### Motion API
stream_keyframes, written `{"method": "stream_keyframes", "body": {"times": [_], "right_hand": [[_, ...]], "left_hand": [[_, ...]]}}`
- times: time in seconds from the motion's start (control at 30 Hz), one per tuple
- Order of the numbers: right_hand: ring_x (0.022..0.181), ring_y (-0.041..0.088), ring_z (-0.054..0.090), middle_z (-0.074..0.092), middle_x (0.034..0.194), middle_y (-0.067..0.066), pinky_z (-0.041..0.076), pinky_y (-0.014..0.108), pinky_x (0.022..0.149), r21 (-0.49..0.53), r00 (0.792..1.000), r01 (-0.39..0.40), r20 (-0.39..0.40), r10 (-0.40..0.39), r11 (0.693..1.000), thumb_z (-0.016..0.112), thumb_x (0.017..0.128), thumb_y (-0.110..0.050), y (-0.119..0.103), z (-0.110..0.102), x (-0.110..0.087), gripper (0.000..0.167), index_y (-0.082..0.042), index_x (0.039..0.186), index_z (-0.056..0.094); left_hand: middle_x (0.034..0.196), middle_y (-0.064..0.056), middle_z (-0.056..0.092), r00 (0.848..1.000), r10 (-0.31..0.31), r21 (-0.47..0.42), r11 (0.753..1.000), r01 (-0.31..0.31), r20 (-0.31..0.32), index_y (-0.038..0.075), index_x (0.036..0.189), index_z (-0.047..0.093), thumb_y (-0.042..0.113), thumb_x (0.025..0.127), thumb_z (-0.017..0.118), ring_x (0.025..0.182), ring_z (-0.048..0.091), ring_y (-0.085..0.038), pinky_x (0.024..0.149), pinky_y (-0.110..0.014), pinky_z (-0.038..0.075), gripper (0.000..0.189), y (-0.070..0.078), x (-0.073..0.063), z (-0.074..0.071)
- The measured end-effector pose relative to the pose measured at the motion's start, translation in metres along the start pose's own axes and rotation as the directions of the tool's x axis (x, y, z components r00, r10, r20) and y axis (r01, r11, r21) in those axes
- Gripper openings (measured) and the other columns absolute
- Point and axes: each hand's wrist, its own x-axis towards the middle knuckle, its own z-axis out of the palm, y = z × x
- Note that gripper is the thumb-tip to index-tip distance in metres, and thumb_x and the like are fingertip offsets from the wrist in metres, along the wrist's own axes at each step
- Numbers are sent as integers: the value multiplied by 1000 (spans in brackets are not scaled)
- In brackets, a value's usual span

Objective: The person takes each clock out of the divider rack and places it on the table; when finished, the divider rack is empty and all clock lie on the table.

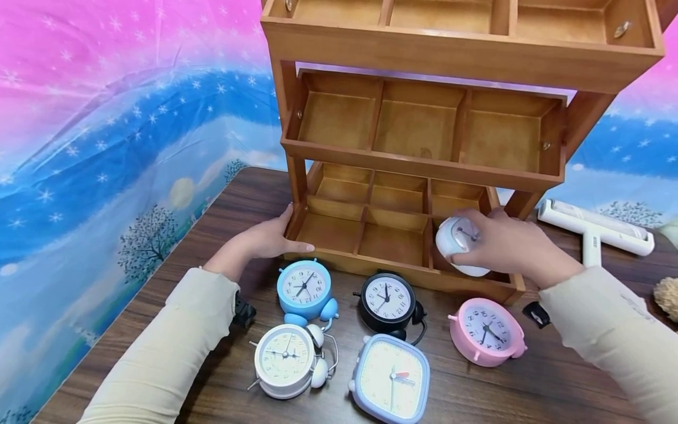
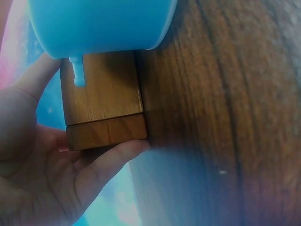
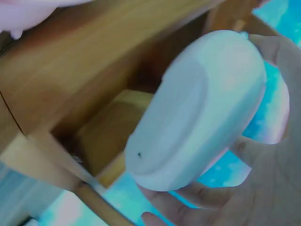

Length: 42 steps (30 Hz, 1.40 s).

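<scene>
At the lower right of the wooden shelf unit [image 1: 418,160], my right hand [image 1: 503,244] holds a white alarm clock [image 1: 450,238] over the bottom tier's right front compartment. The clock is tilted, its dial partly covered by the fingers. In the right wrist view, the rounded white back of the clock [image 3: 202,108] shows between thumb and fingers. My left hand [image 1: 270,238] grips the bottom tier's left front corner, thumb along the front rail and fingers at the side. A blue alarm clock [image 1: 304,288] lies face up just in front of that hand.
On the dark wood table lie a black clock [image 1: 386,300], a pink clock [image 1: 484,333], a white twin-bell clock [image 1: 286,359] and a pale blue square clock [image 1: 392,377]. A white T-shaped tool [image 1: 598,229] rests right of the shelf. Patterned cloth [image 1: 132,147] hangs behind.
</scene>
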Motion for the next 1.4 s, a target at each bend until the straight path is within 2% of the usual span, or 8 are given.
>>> {"method": "stream_keyframes", "body": {"times": [0.27,0.37,0.47,0.57,0.67,0.8,1.03,1.4], "right_hand": [[76,22,61,61,110,18,47,59,72,-115,977,169,-115,-182,979,67,70,-80,-29,-11,-71,93,-32,146,48],[69,12,53,60,103,6,47,46,65,-137,961,232,-118,-248,963,68,66,-82,-40,-5,-97,89,-39,142,50],[78,14,56,59,108,0,48,47,69,-147,949,282,-105,-298,948,68,64,-83,-47,5,-118,86,-46,140,49],[95,20,60,58,120,-1,44,60,83,-114,947,320,1,-322,941,62,64,-89,-48,17,-133,90,-49,142,45],[108,27,59,57,128,1,43,65,84,-97,919,391,104,-381,915,51,68,-92,-45,32,-141,88,-48,144,42],[113,28,56,58,126,1,45,67,80,-96,868,490,149,-474,867,46,72,-89,-39,51,-147,84,-46,144,42],[124,36,50,53,138,7,31,78,90,62,862,379,338,-377,923,49,70,-90,-36,71,-146,86,-52,146,36],[125,37,49,48,144,11,26,82,91,97,867,356,337,-367,930,56,69,-86,-36,87,-144,87,-50,146,38]], "left_hand": [[162,-25,9,1000,-11,17,1000,11,7,7,157,-15,52,93,65,146,21,-45,115,-57,23,111,-4,-3,-2],[162,-26,10,1000,-7,21,1000,7,2,6,157,-15,51,93,64,146,21,-45,115,-57,23,111,-5,-4,-3],[162,-27,10,1000,-6,27,1000,6,-1,6,157,-15,52,93,64,145,21,-45,115,-57,23,111,-6,-6,-4],[162,-27,10,1000,-6,31,1000,6,2,6,157,-15,53,93,63,145,21,-46,115,-57,23,111,-7,-6,-4],[161,-28,11,1000,-6,22,1000,6,6,6,157,-15,53,93,64,145,21,-46,115,-57,23,112,-7,-7,-4],[161,-28,12,1000,-1,17,1000,1,7,5,157,-14,52,93,64,145,22,-46,115,-57,23,111,-6,-8,-4],[161,-28,12,1000,7,27,1000,-7,14,5,157,-14,50,95,63,145,22,-46,115,-57,23,109,-2,-6,-4],[160,-29,15,1000,17,21,1000,-18,15,5,157,-14,51,94,64,144,24,-46,114,-57,24,110,-4,-4,-4]]}}
